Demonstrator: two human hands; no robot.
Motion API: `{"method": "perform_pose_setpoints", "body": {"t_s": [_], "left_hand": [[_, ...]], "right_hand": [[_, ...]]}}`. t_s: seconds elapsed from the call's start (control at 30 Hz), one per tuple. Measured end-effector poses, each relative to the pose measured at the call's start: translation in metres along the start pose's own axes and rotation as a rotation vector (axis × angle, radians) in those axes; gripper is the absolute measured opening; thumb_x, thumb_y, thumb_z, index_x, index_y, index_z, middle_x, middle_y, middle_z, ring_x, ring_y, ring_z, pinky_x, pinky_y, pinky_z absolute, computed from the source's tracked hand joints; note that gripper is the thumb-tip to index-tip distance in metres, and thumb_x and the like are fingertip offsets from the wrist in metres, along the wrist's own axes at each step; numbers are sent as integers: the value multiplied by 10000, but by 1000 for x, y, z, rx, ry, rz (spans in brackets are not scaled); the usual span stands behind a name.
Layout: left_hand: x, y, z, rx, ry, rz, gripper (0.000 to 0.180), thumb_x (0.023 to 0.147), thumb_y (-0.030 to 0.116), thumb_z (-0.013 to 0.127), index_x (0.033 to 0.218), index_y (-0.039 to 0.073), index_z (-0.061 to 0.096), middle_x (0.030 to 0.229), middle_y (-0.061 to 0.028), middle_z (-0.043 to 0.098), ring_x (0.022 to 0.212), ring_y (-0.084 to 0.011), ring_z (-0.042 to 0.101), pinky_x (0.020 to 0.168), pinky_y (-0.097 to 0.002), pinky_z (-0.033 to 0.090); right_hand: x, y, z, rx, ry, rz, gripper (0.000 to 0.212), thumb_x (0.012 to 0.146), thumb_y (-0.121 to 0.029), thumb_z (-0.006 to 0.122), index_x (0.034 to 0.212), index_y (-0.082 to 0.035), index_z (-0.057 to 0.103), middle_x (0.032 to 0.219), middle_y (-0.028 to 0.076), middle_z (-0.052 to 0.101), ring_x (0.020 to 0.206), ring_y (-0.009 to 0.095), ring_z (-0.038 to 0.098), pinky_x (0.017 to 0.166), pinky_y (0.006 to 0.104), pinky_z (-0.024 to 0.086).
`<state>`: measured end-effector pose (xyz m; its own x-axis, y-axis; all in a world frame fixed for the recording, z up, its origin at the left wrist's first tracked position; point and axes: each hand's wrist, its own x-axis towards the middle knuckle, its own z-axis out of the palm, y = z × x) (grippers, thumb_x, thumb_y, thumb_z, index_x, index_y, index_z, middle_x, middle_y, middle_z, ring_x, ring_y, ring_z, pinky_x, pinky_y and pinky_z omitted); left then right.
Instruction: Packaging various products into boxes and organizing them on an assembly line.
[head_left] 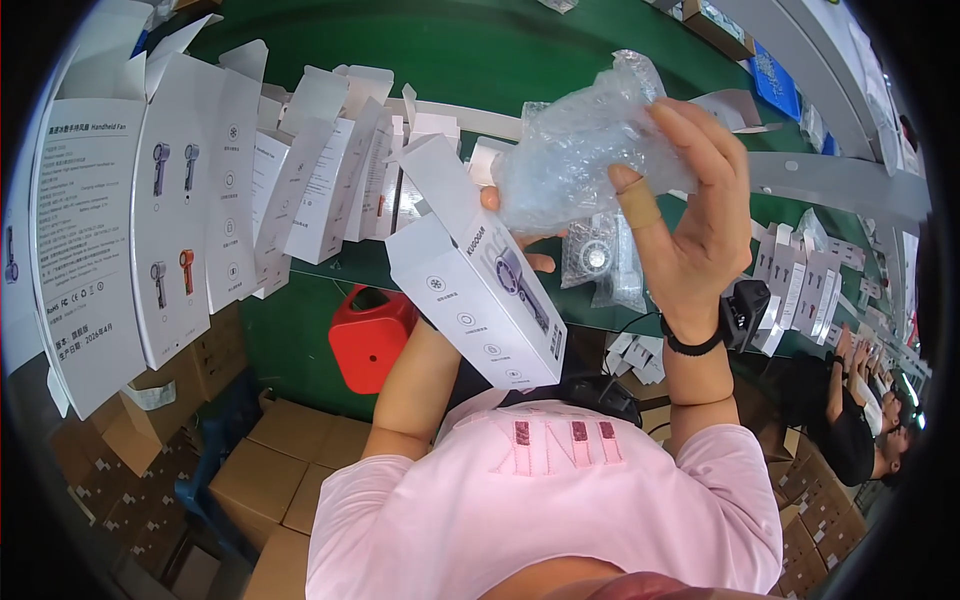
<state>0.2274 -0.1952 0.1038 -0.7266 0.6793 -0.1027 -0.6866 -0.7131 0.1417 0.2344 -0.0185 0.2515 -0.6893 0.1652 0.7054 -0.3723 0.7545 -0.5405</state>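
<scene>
My left hand (541, 262) grips a white handheld fan box (470, 300) from behind, so most of the hand is hidden and only some fingertips show past its edge. The box tilts in front of my chest with its top flaps up, and a purple fan is printed on its side. My right hand (700, 235), with a tan bandage on the thumb, pinches a clear bubble-wrap bag (570, 150) just beyond the box's upper end. What the bag contains I cannot make out. Beneath it lie bagged parts in clear plastic (595, 258).
Several white fan boxes (175, 200) with raised flaps stand in a row on the left of the green bench (330, 35). More white boxes (800, 285) are at the right. A red stool (370, 345) and cardboard cartons (270, 450) are below. Other people (855, 420) work at far right.
</scene>
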Motion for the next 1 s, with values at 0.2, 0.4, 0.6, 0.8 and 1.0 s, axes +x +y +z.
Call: {"method": "perform_pose_setpoints", "body": {"t_s": [0.2,0.4,0.6,0.8,1.0], "left_hand": [[4,-2,4,19,119,-118,398,822,522,591,975,154,598,1423,-182,371,1322,-433,346,837,-602,515],[-5,-3,29,0,107,115,338,852,470,589,963,152,589,1433,-153,371,1344,-409,322,920,-594,475],[-13,-2,29,-154,260,-1,306,879,373,613,969,83,574,1342,-221,419,1274,-442,393,937,-555,500],[-7,-1,26,-436,85,-232,411,873,409,622,1001,23,564,1294,-293,422,1243,-466,416,945,-560,495],[-8,11,-12,-264,20,-55,455,867,454,614,1031,31,575,1302,-282,435,1291,-481,350,973,-578,460]], "right_hand": [[-9,-13,-11,-309,-127,-91,304,689,73,728,973,-14,662,942,75,639,923,260,546,802,327,452],[-11,-34,-19,-337,-248,-99,287,673,42,730,938,-58,683,1111,144,638,898,292,536,784,351,447],[-9,-36,-13,-339,-215,-51,327,685,23,728,977,-125,728,1236,176,574,998,296,516,806,340,454],[-11,-15,2,-278,-141,-82,339,694,-27,739,1016,-128,714,1265,180,557,1012,290,517,816,349,461],[20,21,25,178,-308,520,799,659,-298,838,1302,-8,461,1113,111,595,970,179,555,801,320,478]]}}
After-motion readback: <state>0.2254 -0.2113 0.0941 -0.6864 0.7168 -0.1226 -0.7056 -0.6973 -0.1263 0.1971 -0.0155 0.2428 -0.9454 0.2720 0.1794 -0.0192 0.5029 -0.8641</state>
